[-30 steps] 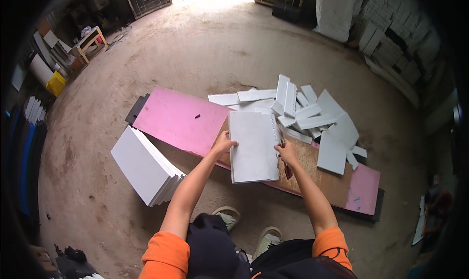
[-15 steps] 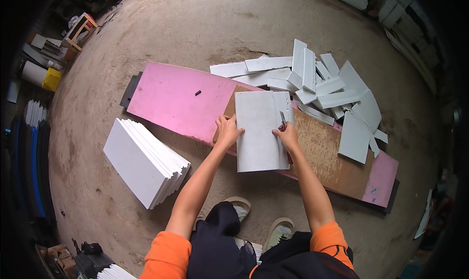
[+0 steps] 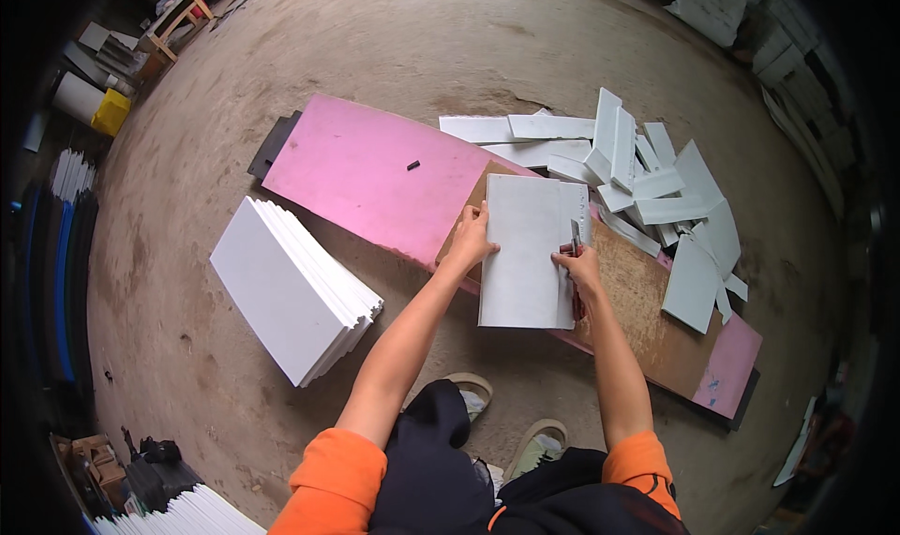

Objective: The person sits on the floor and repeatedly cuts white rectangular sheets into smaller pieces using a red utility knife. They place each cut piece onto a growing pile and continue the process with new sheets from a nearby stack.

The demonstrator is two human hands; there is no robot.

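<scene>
A white foam-like sheet (image 3: 527, 254) is held up over the pink bench, its right strip creased along a line, with a row of small marks near the upper right edge. My left hand (image 3: 472, 239) grips its left edge, thumb on the face and fingers largely hidden around the edge. In my right hand (image 3: 583, 271) is a utility knife (image 3: 576, 231), its blade pointing away from me and its reddish handle showing below the fist. The right thumb rests against the sheet's creased right side. Beneath the sheet lies a worn brown board (image 3: 628, 282) on the bench.
The long pink bench top (image 3: 361, 165) runs diagonally, with a small black piece (image 3: 413, 165) on it. White offcuts (image 3: 647, 183) pile up behind and on its right part. A stack of white sheets (image 3: 281, 286) stands on the floor at left, and my shoes (image 3: 536, 446) are below.
The view has shifted slightly, so the bench and stack sit a little differently in it. Both hands keep hold of the sheet, and the knife stays in my right hand.
</scene>
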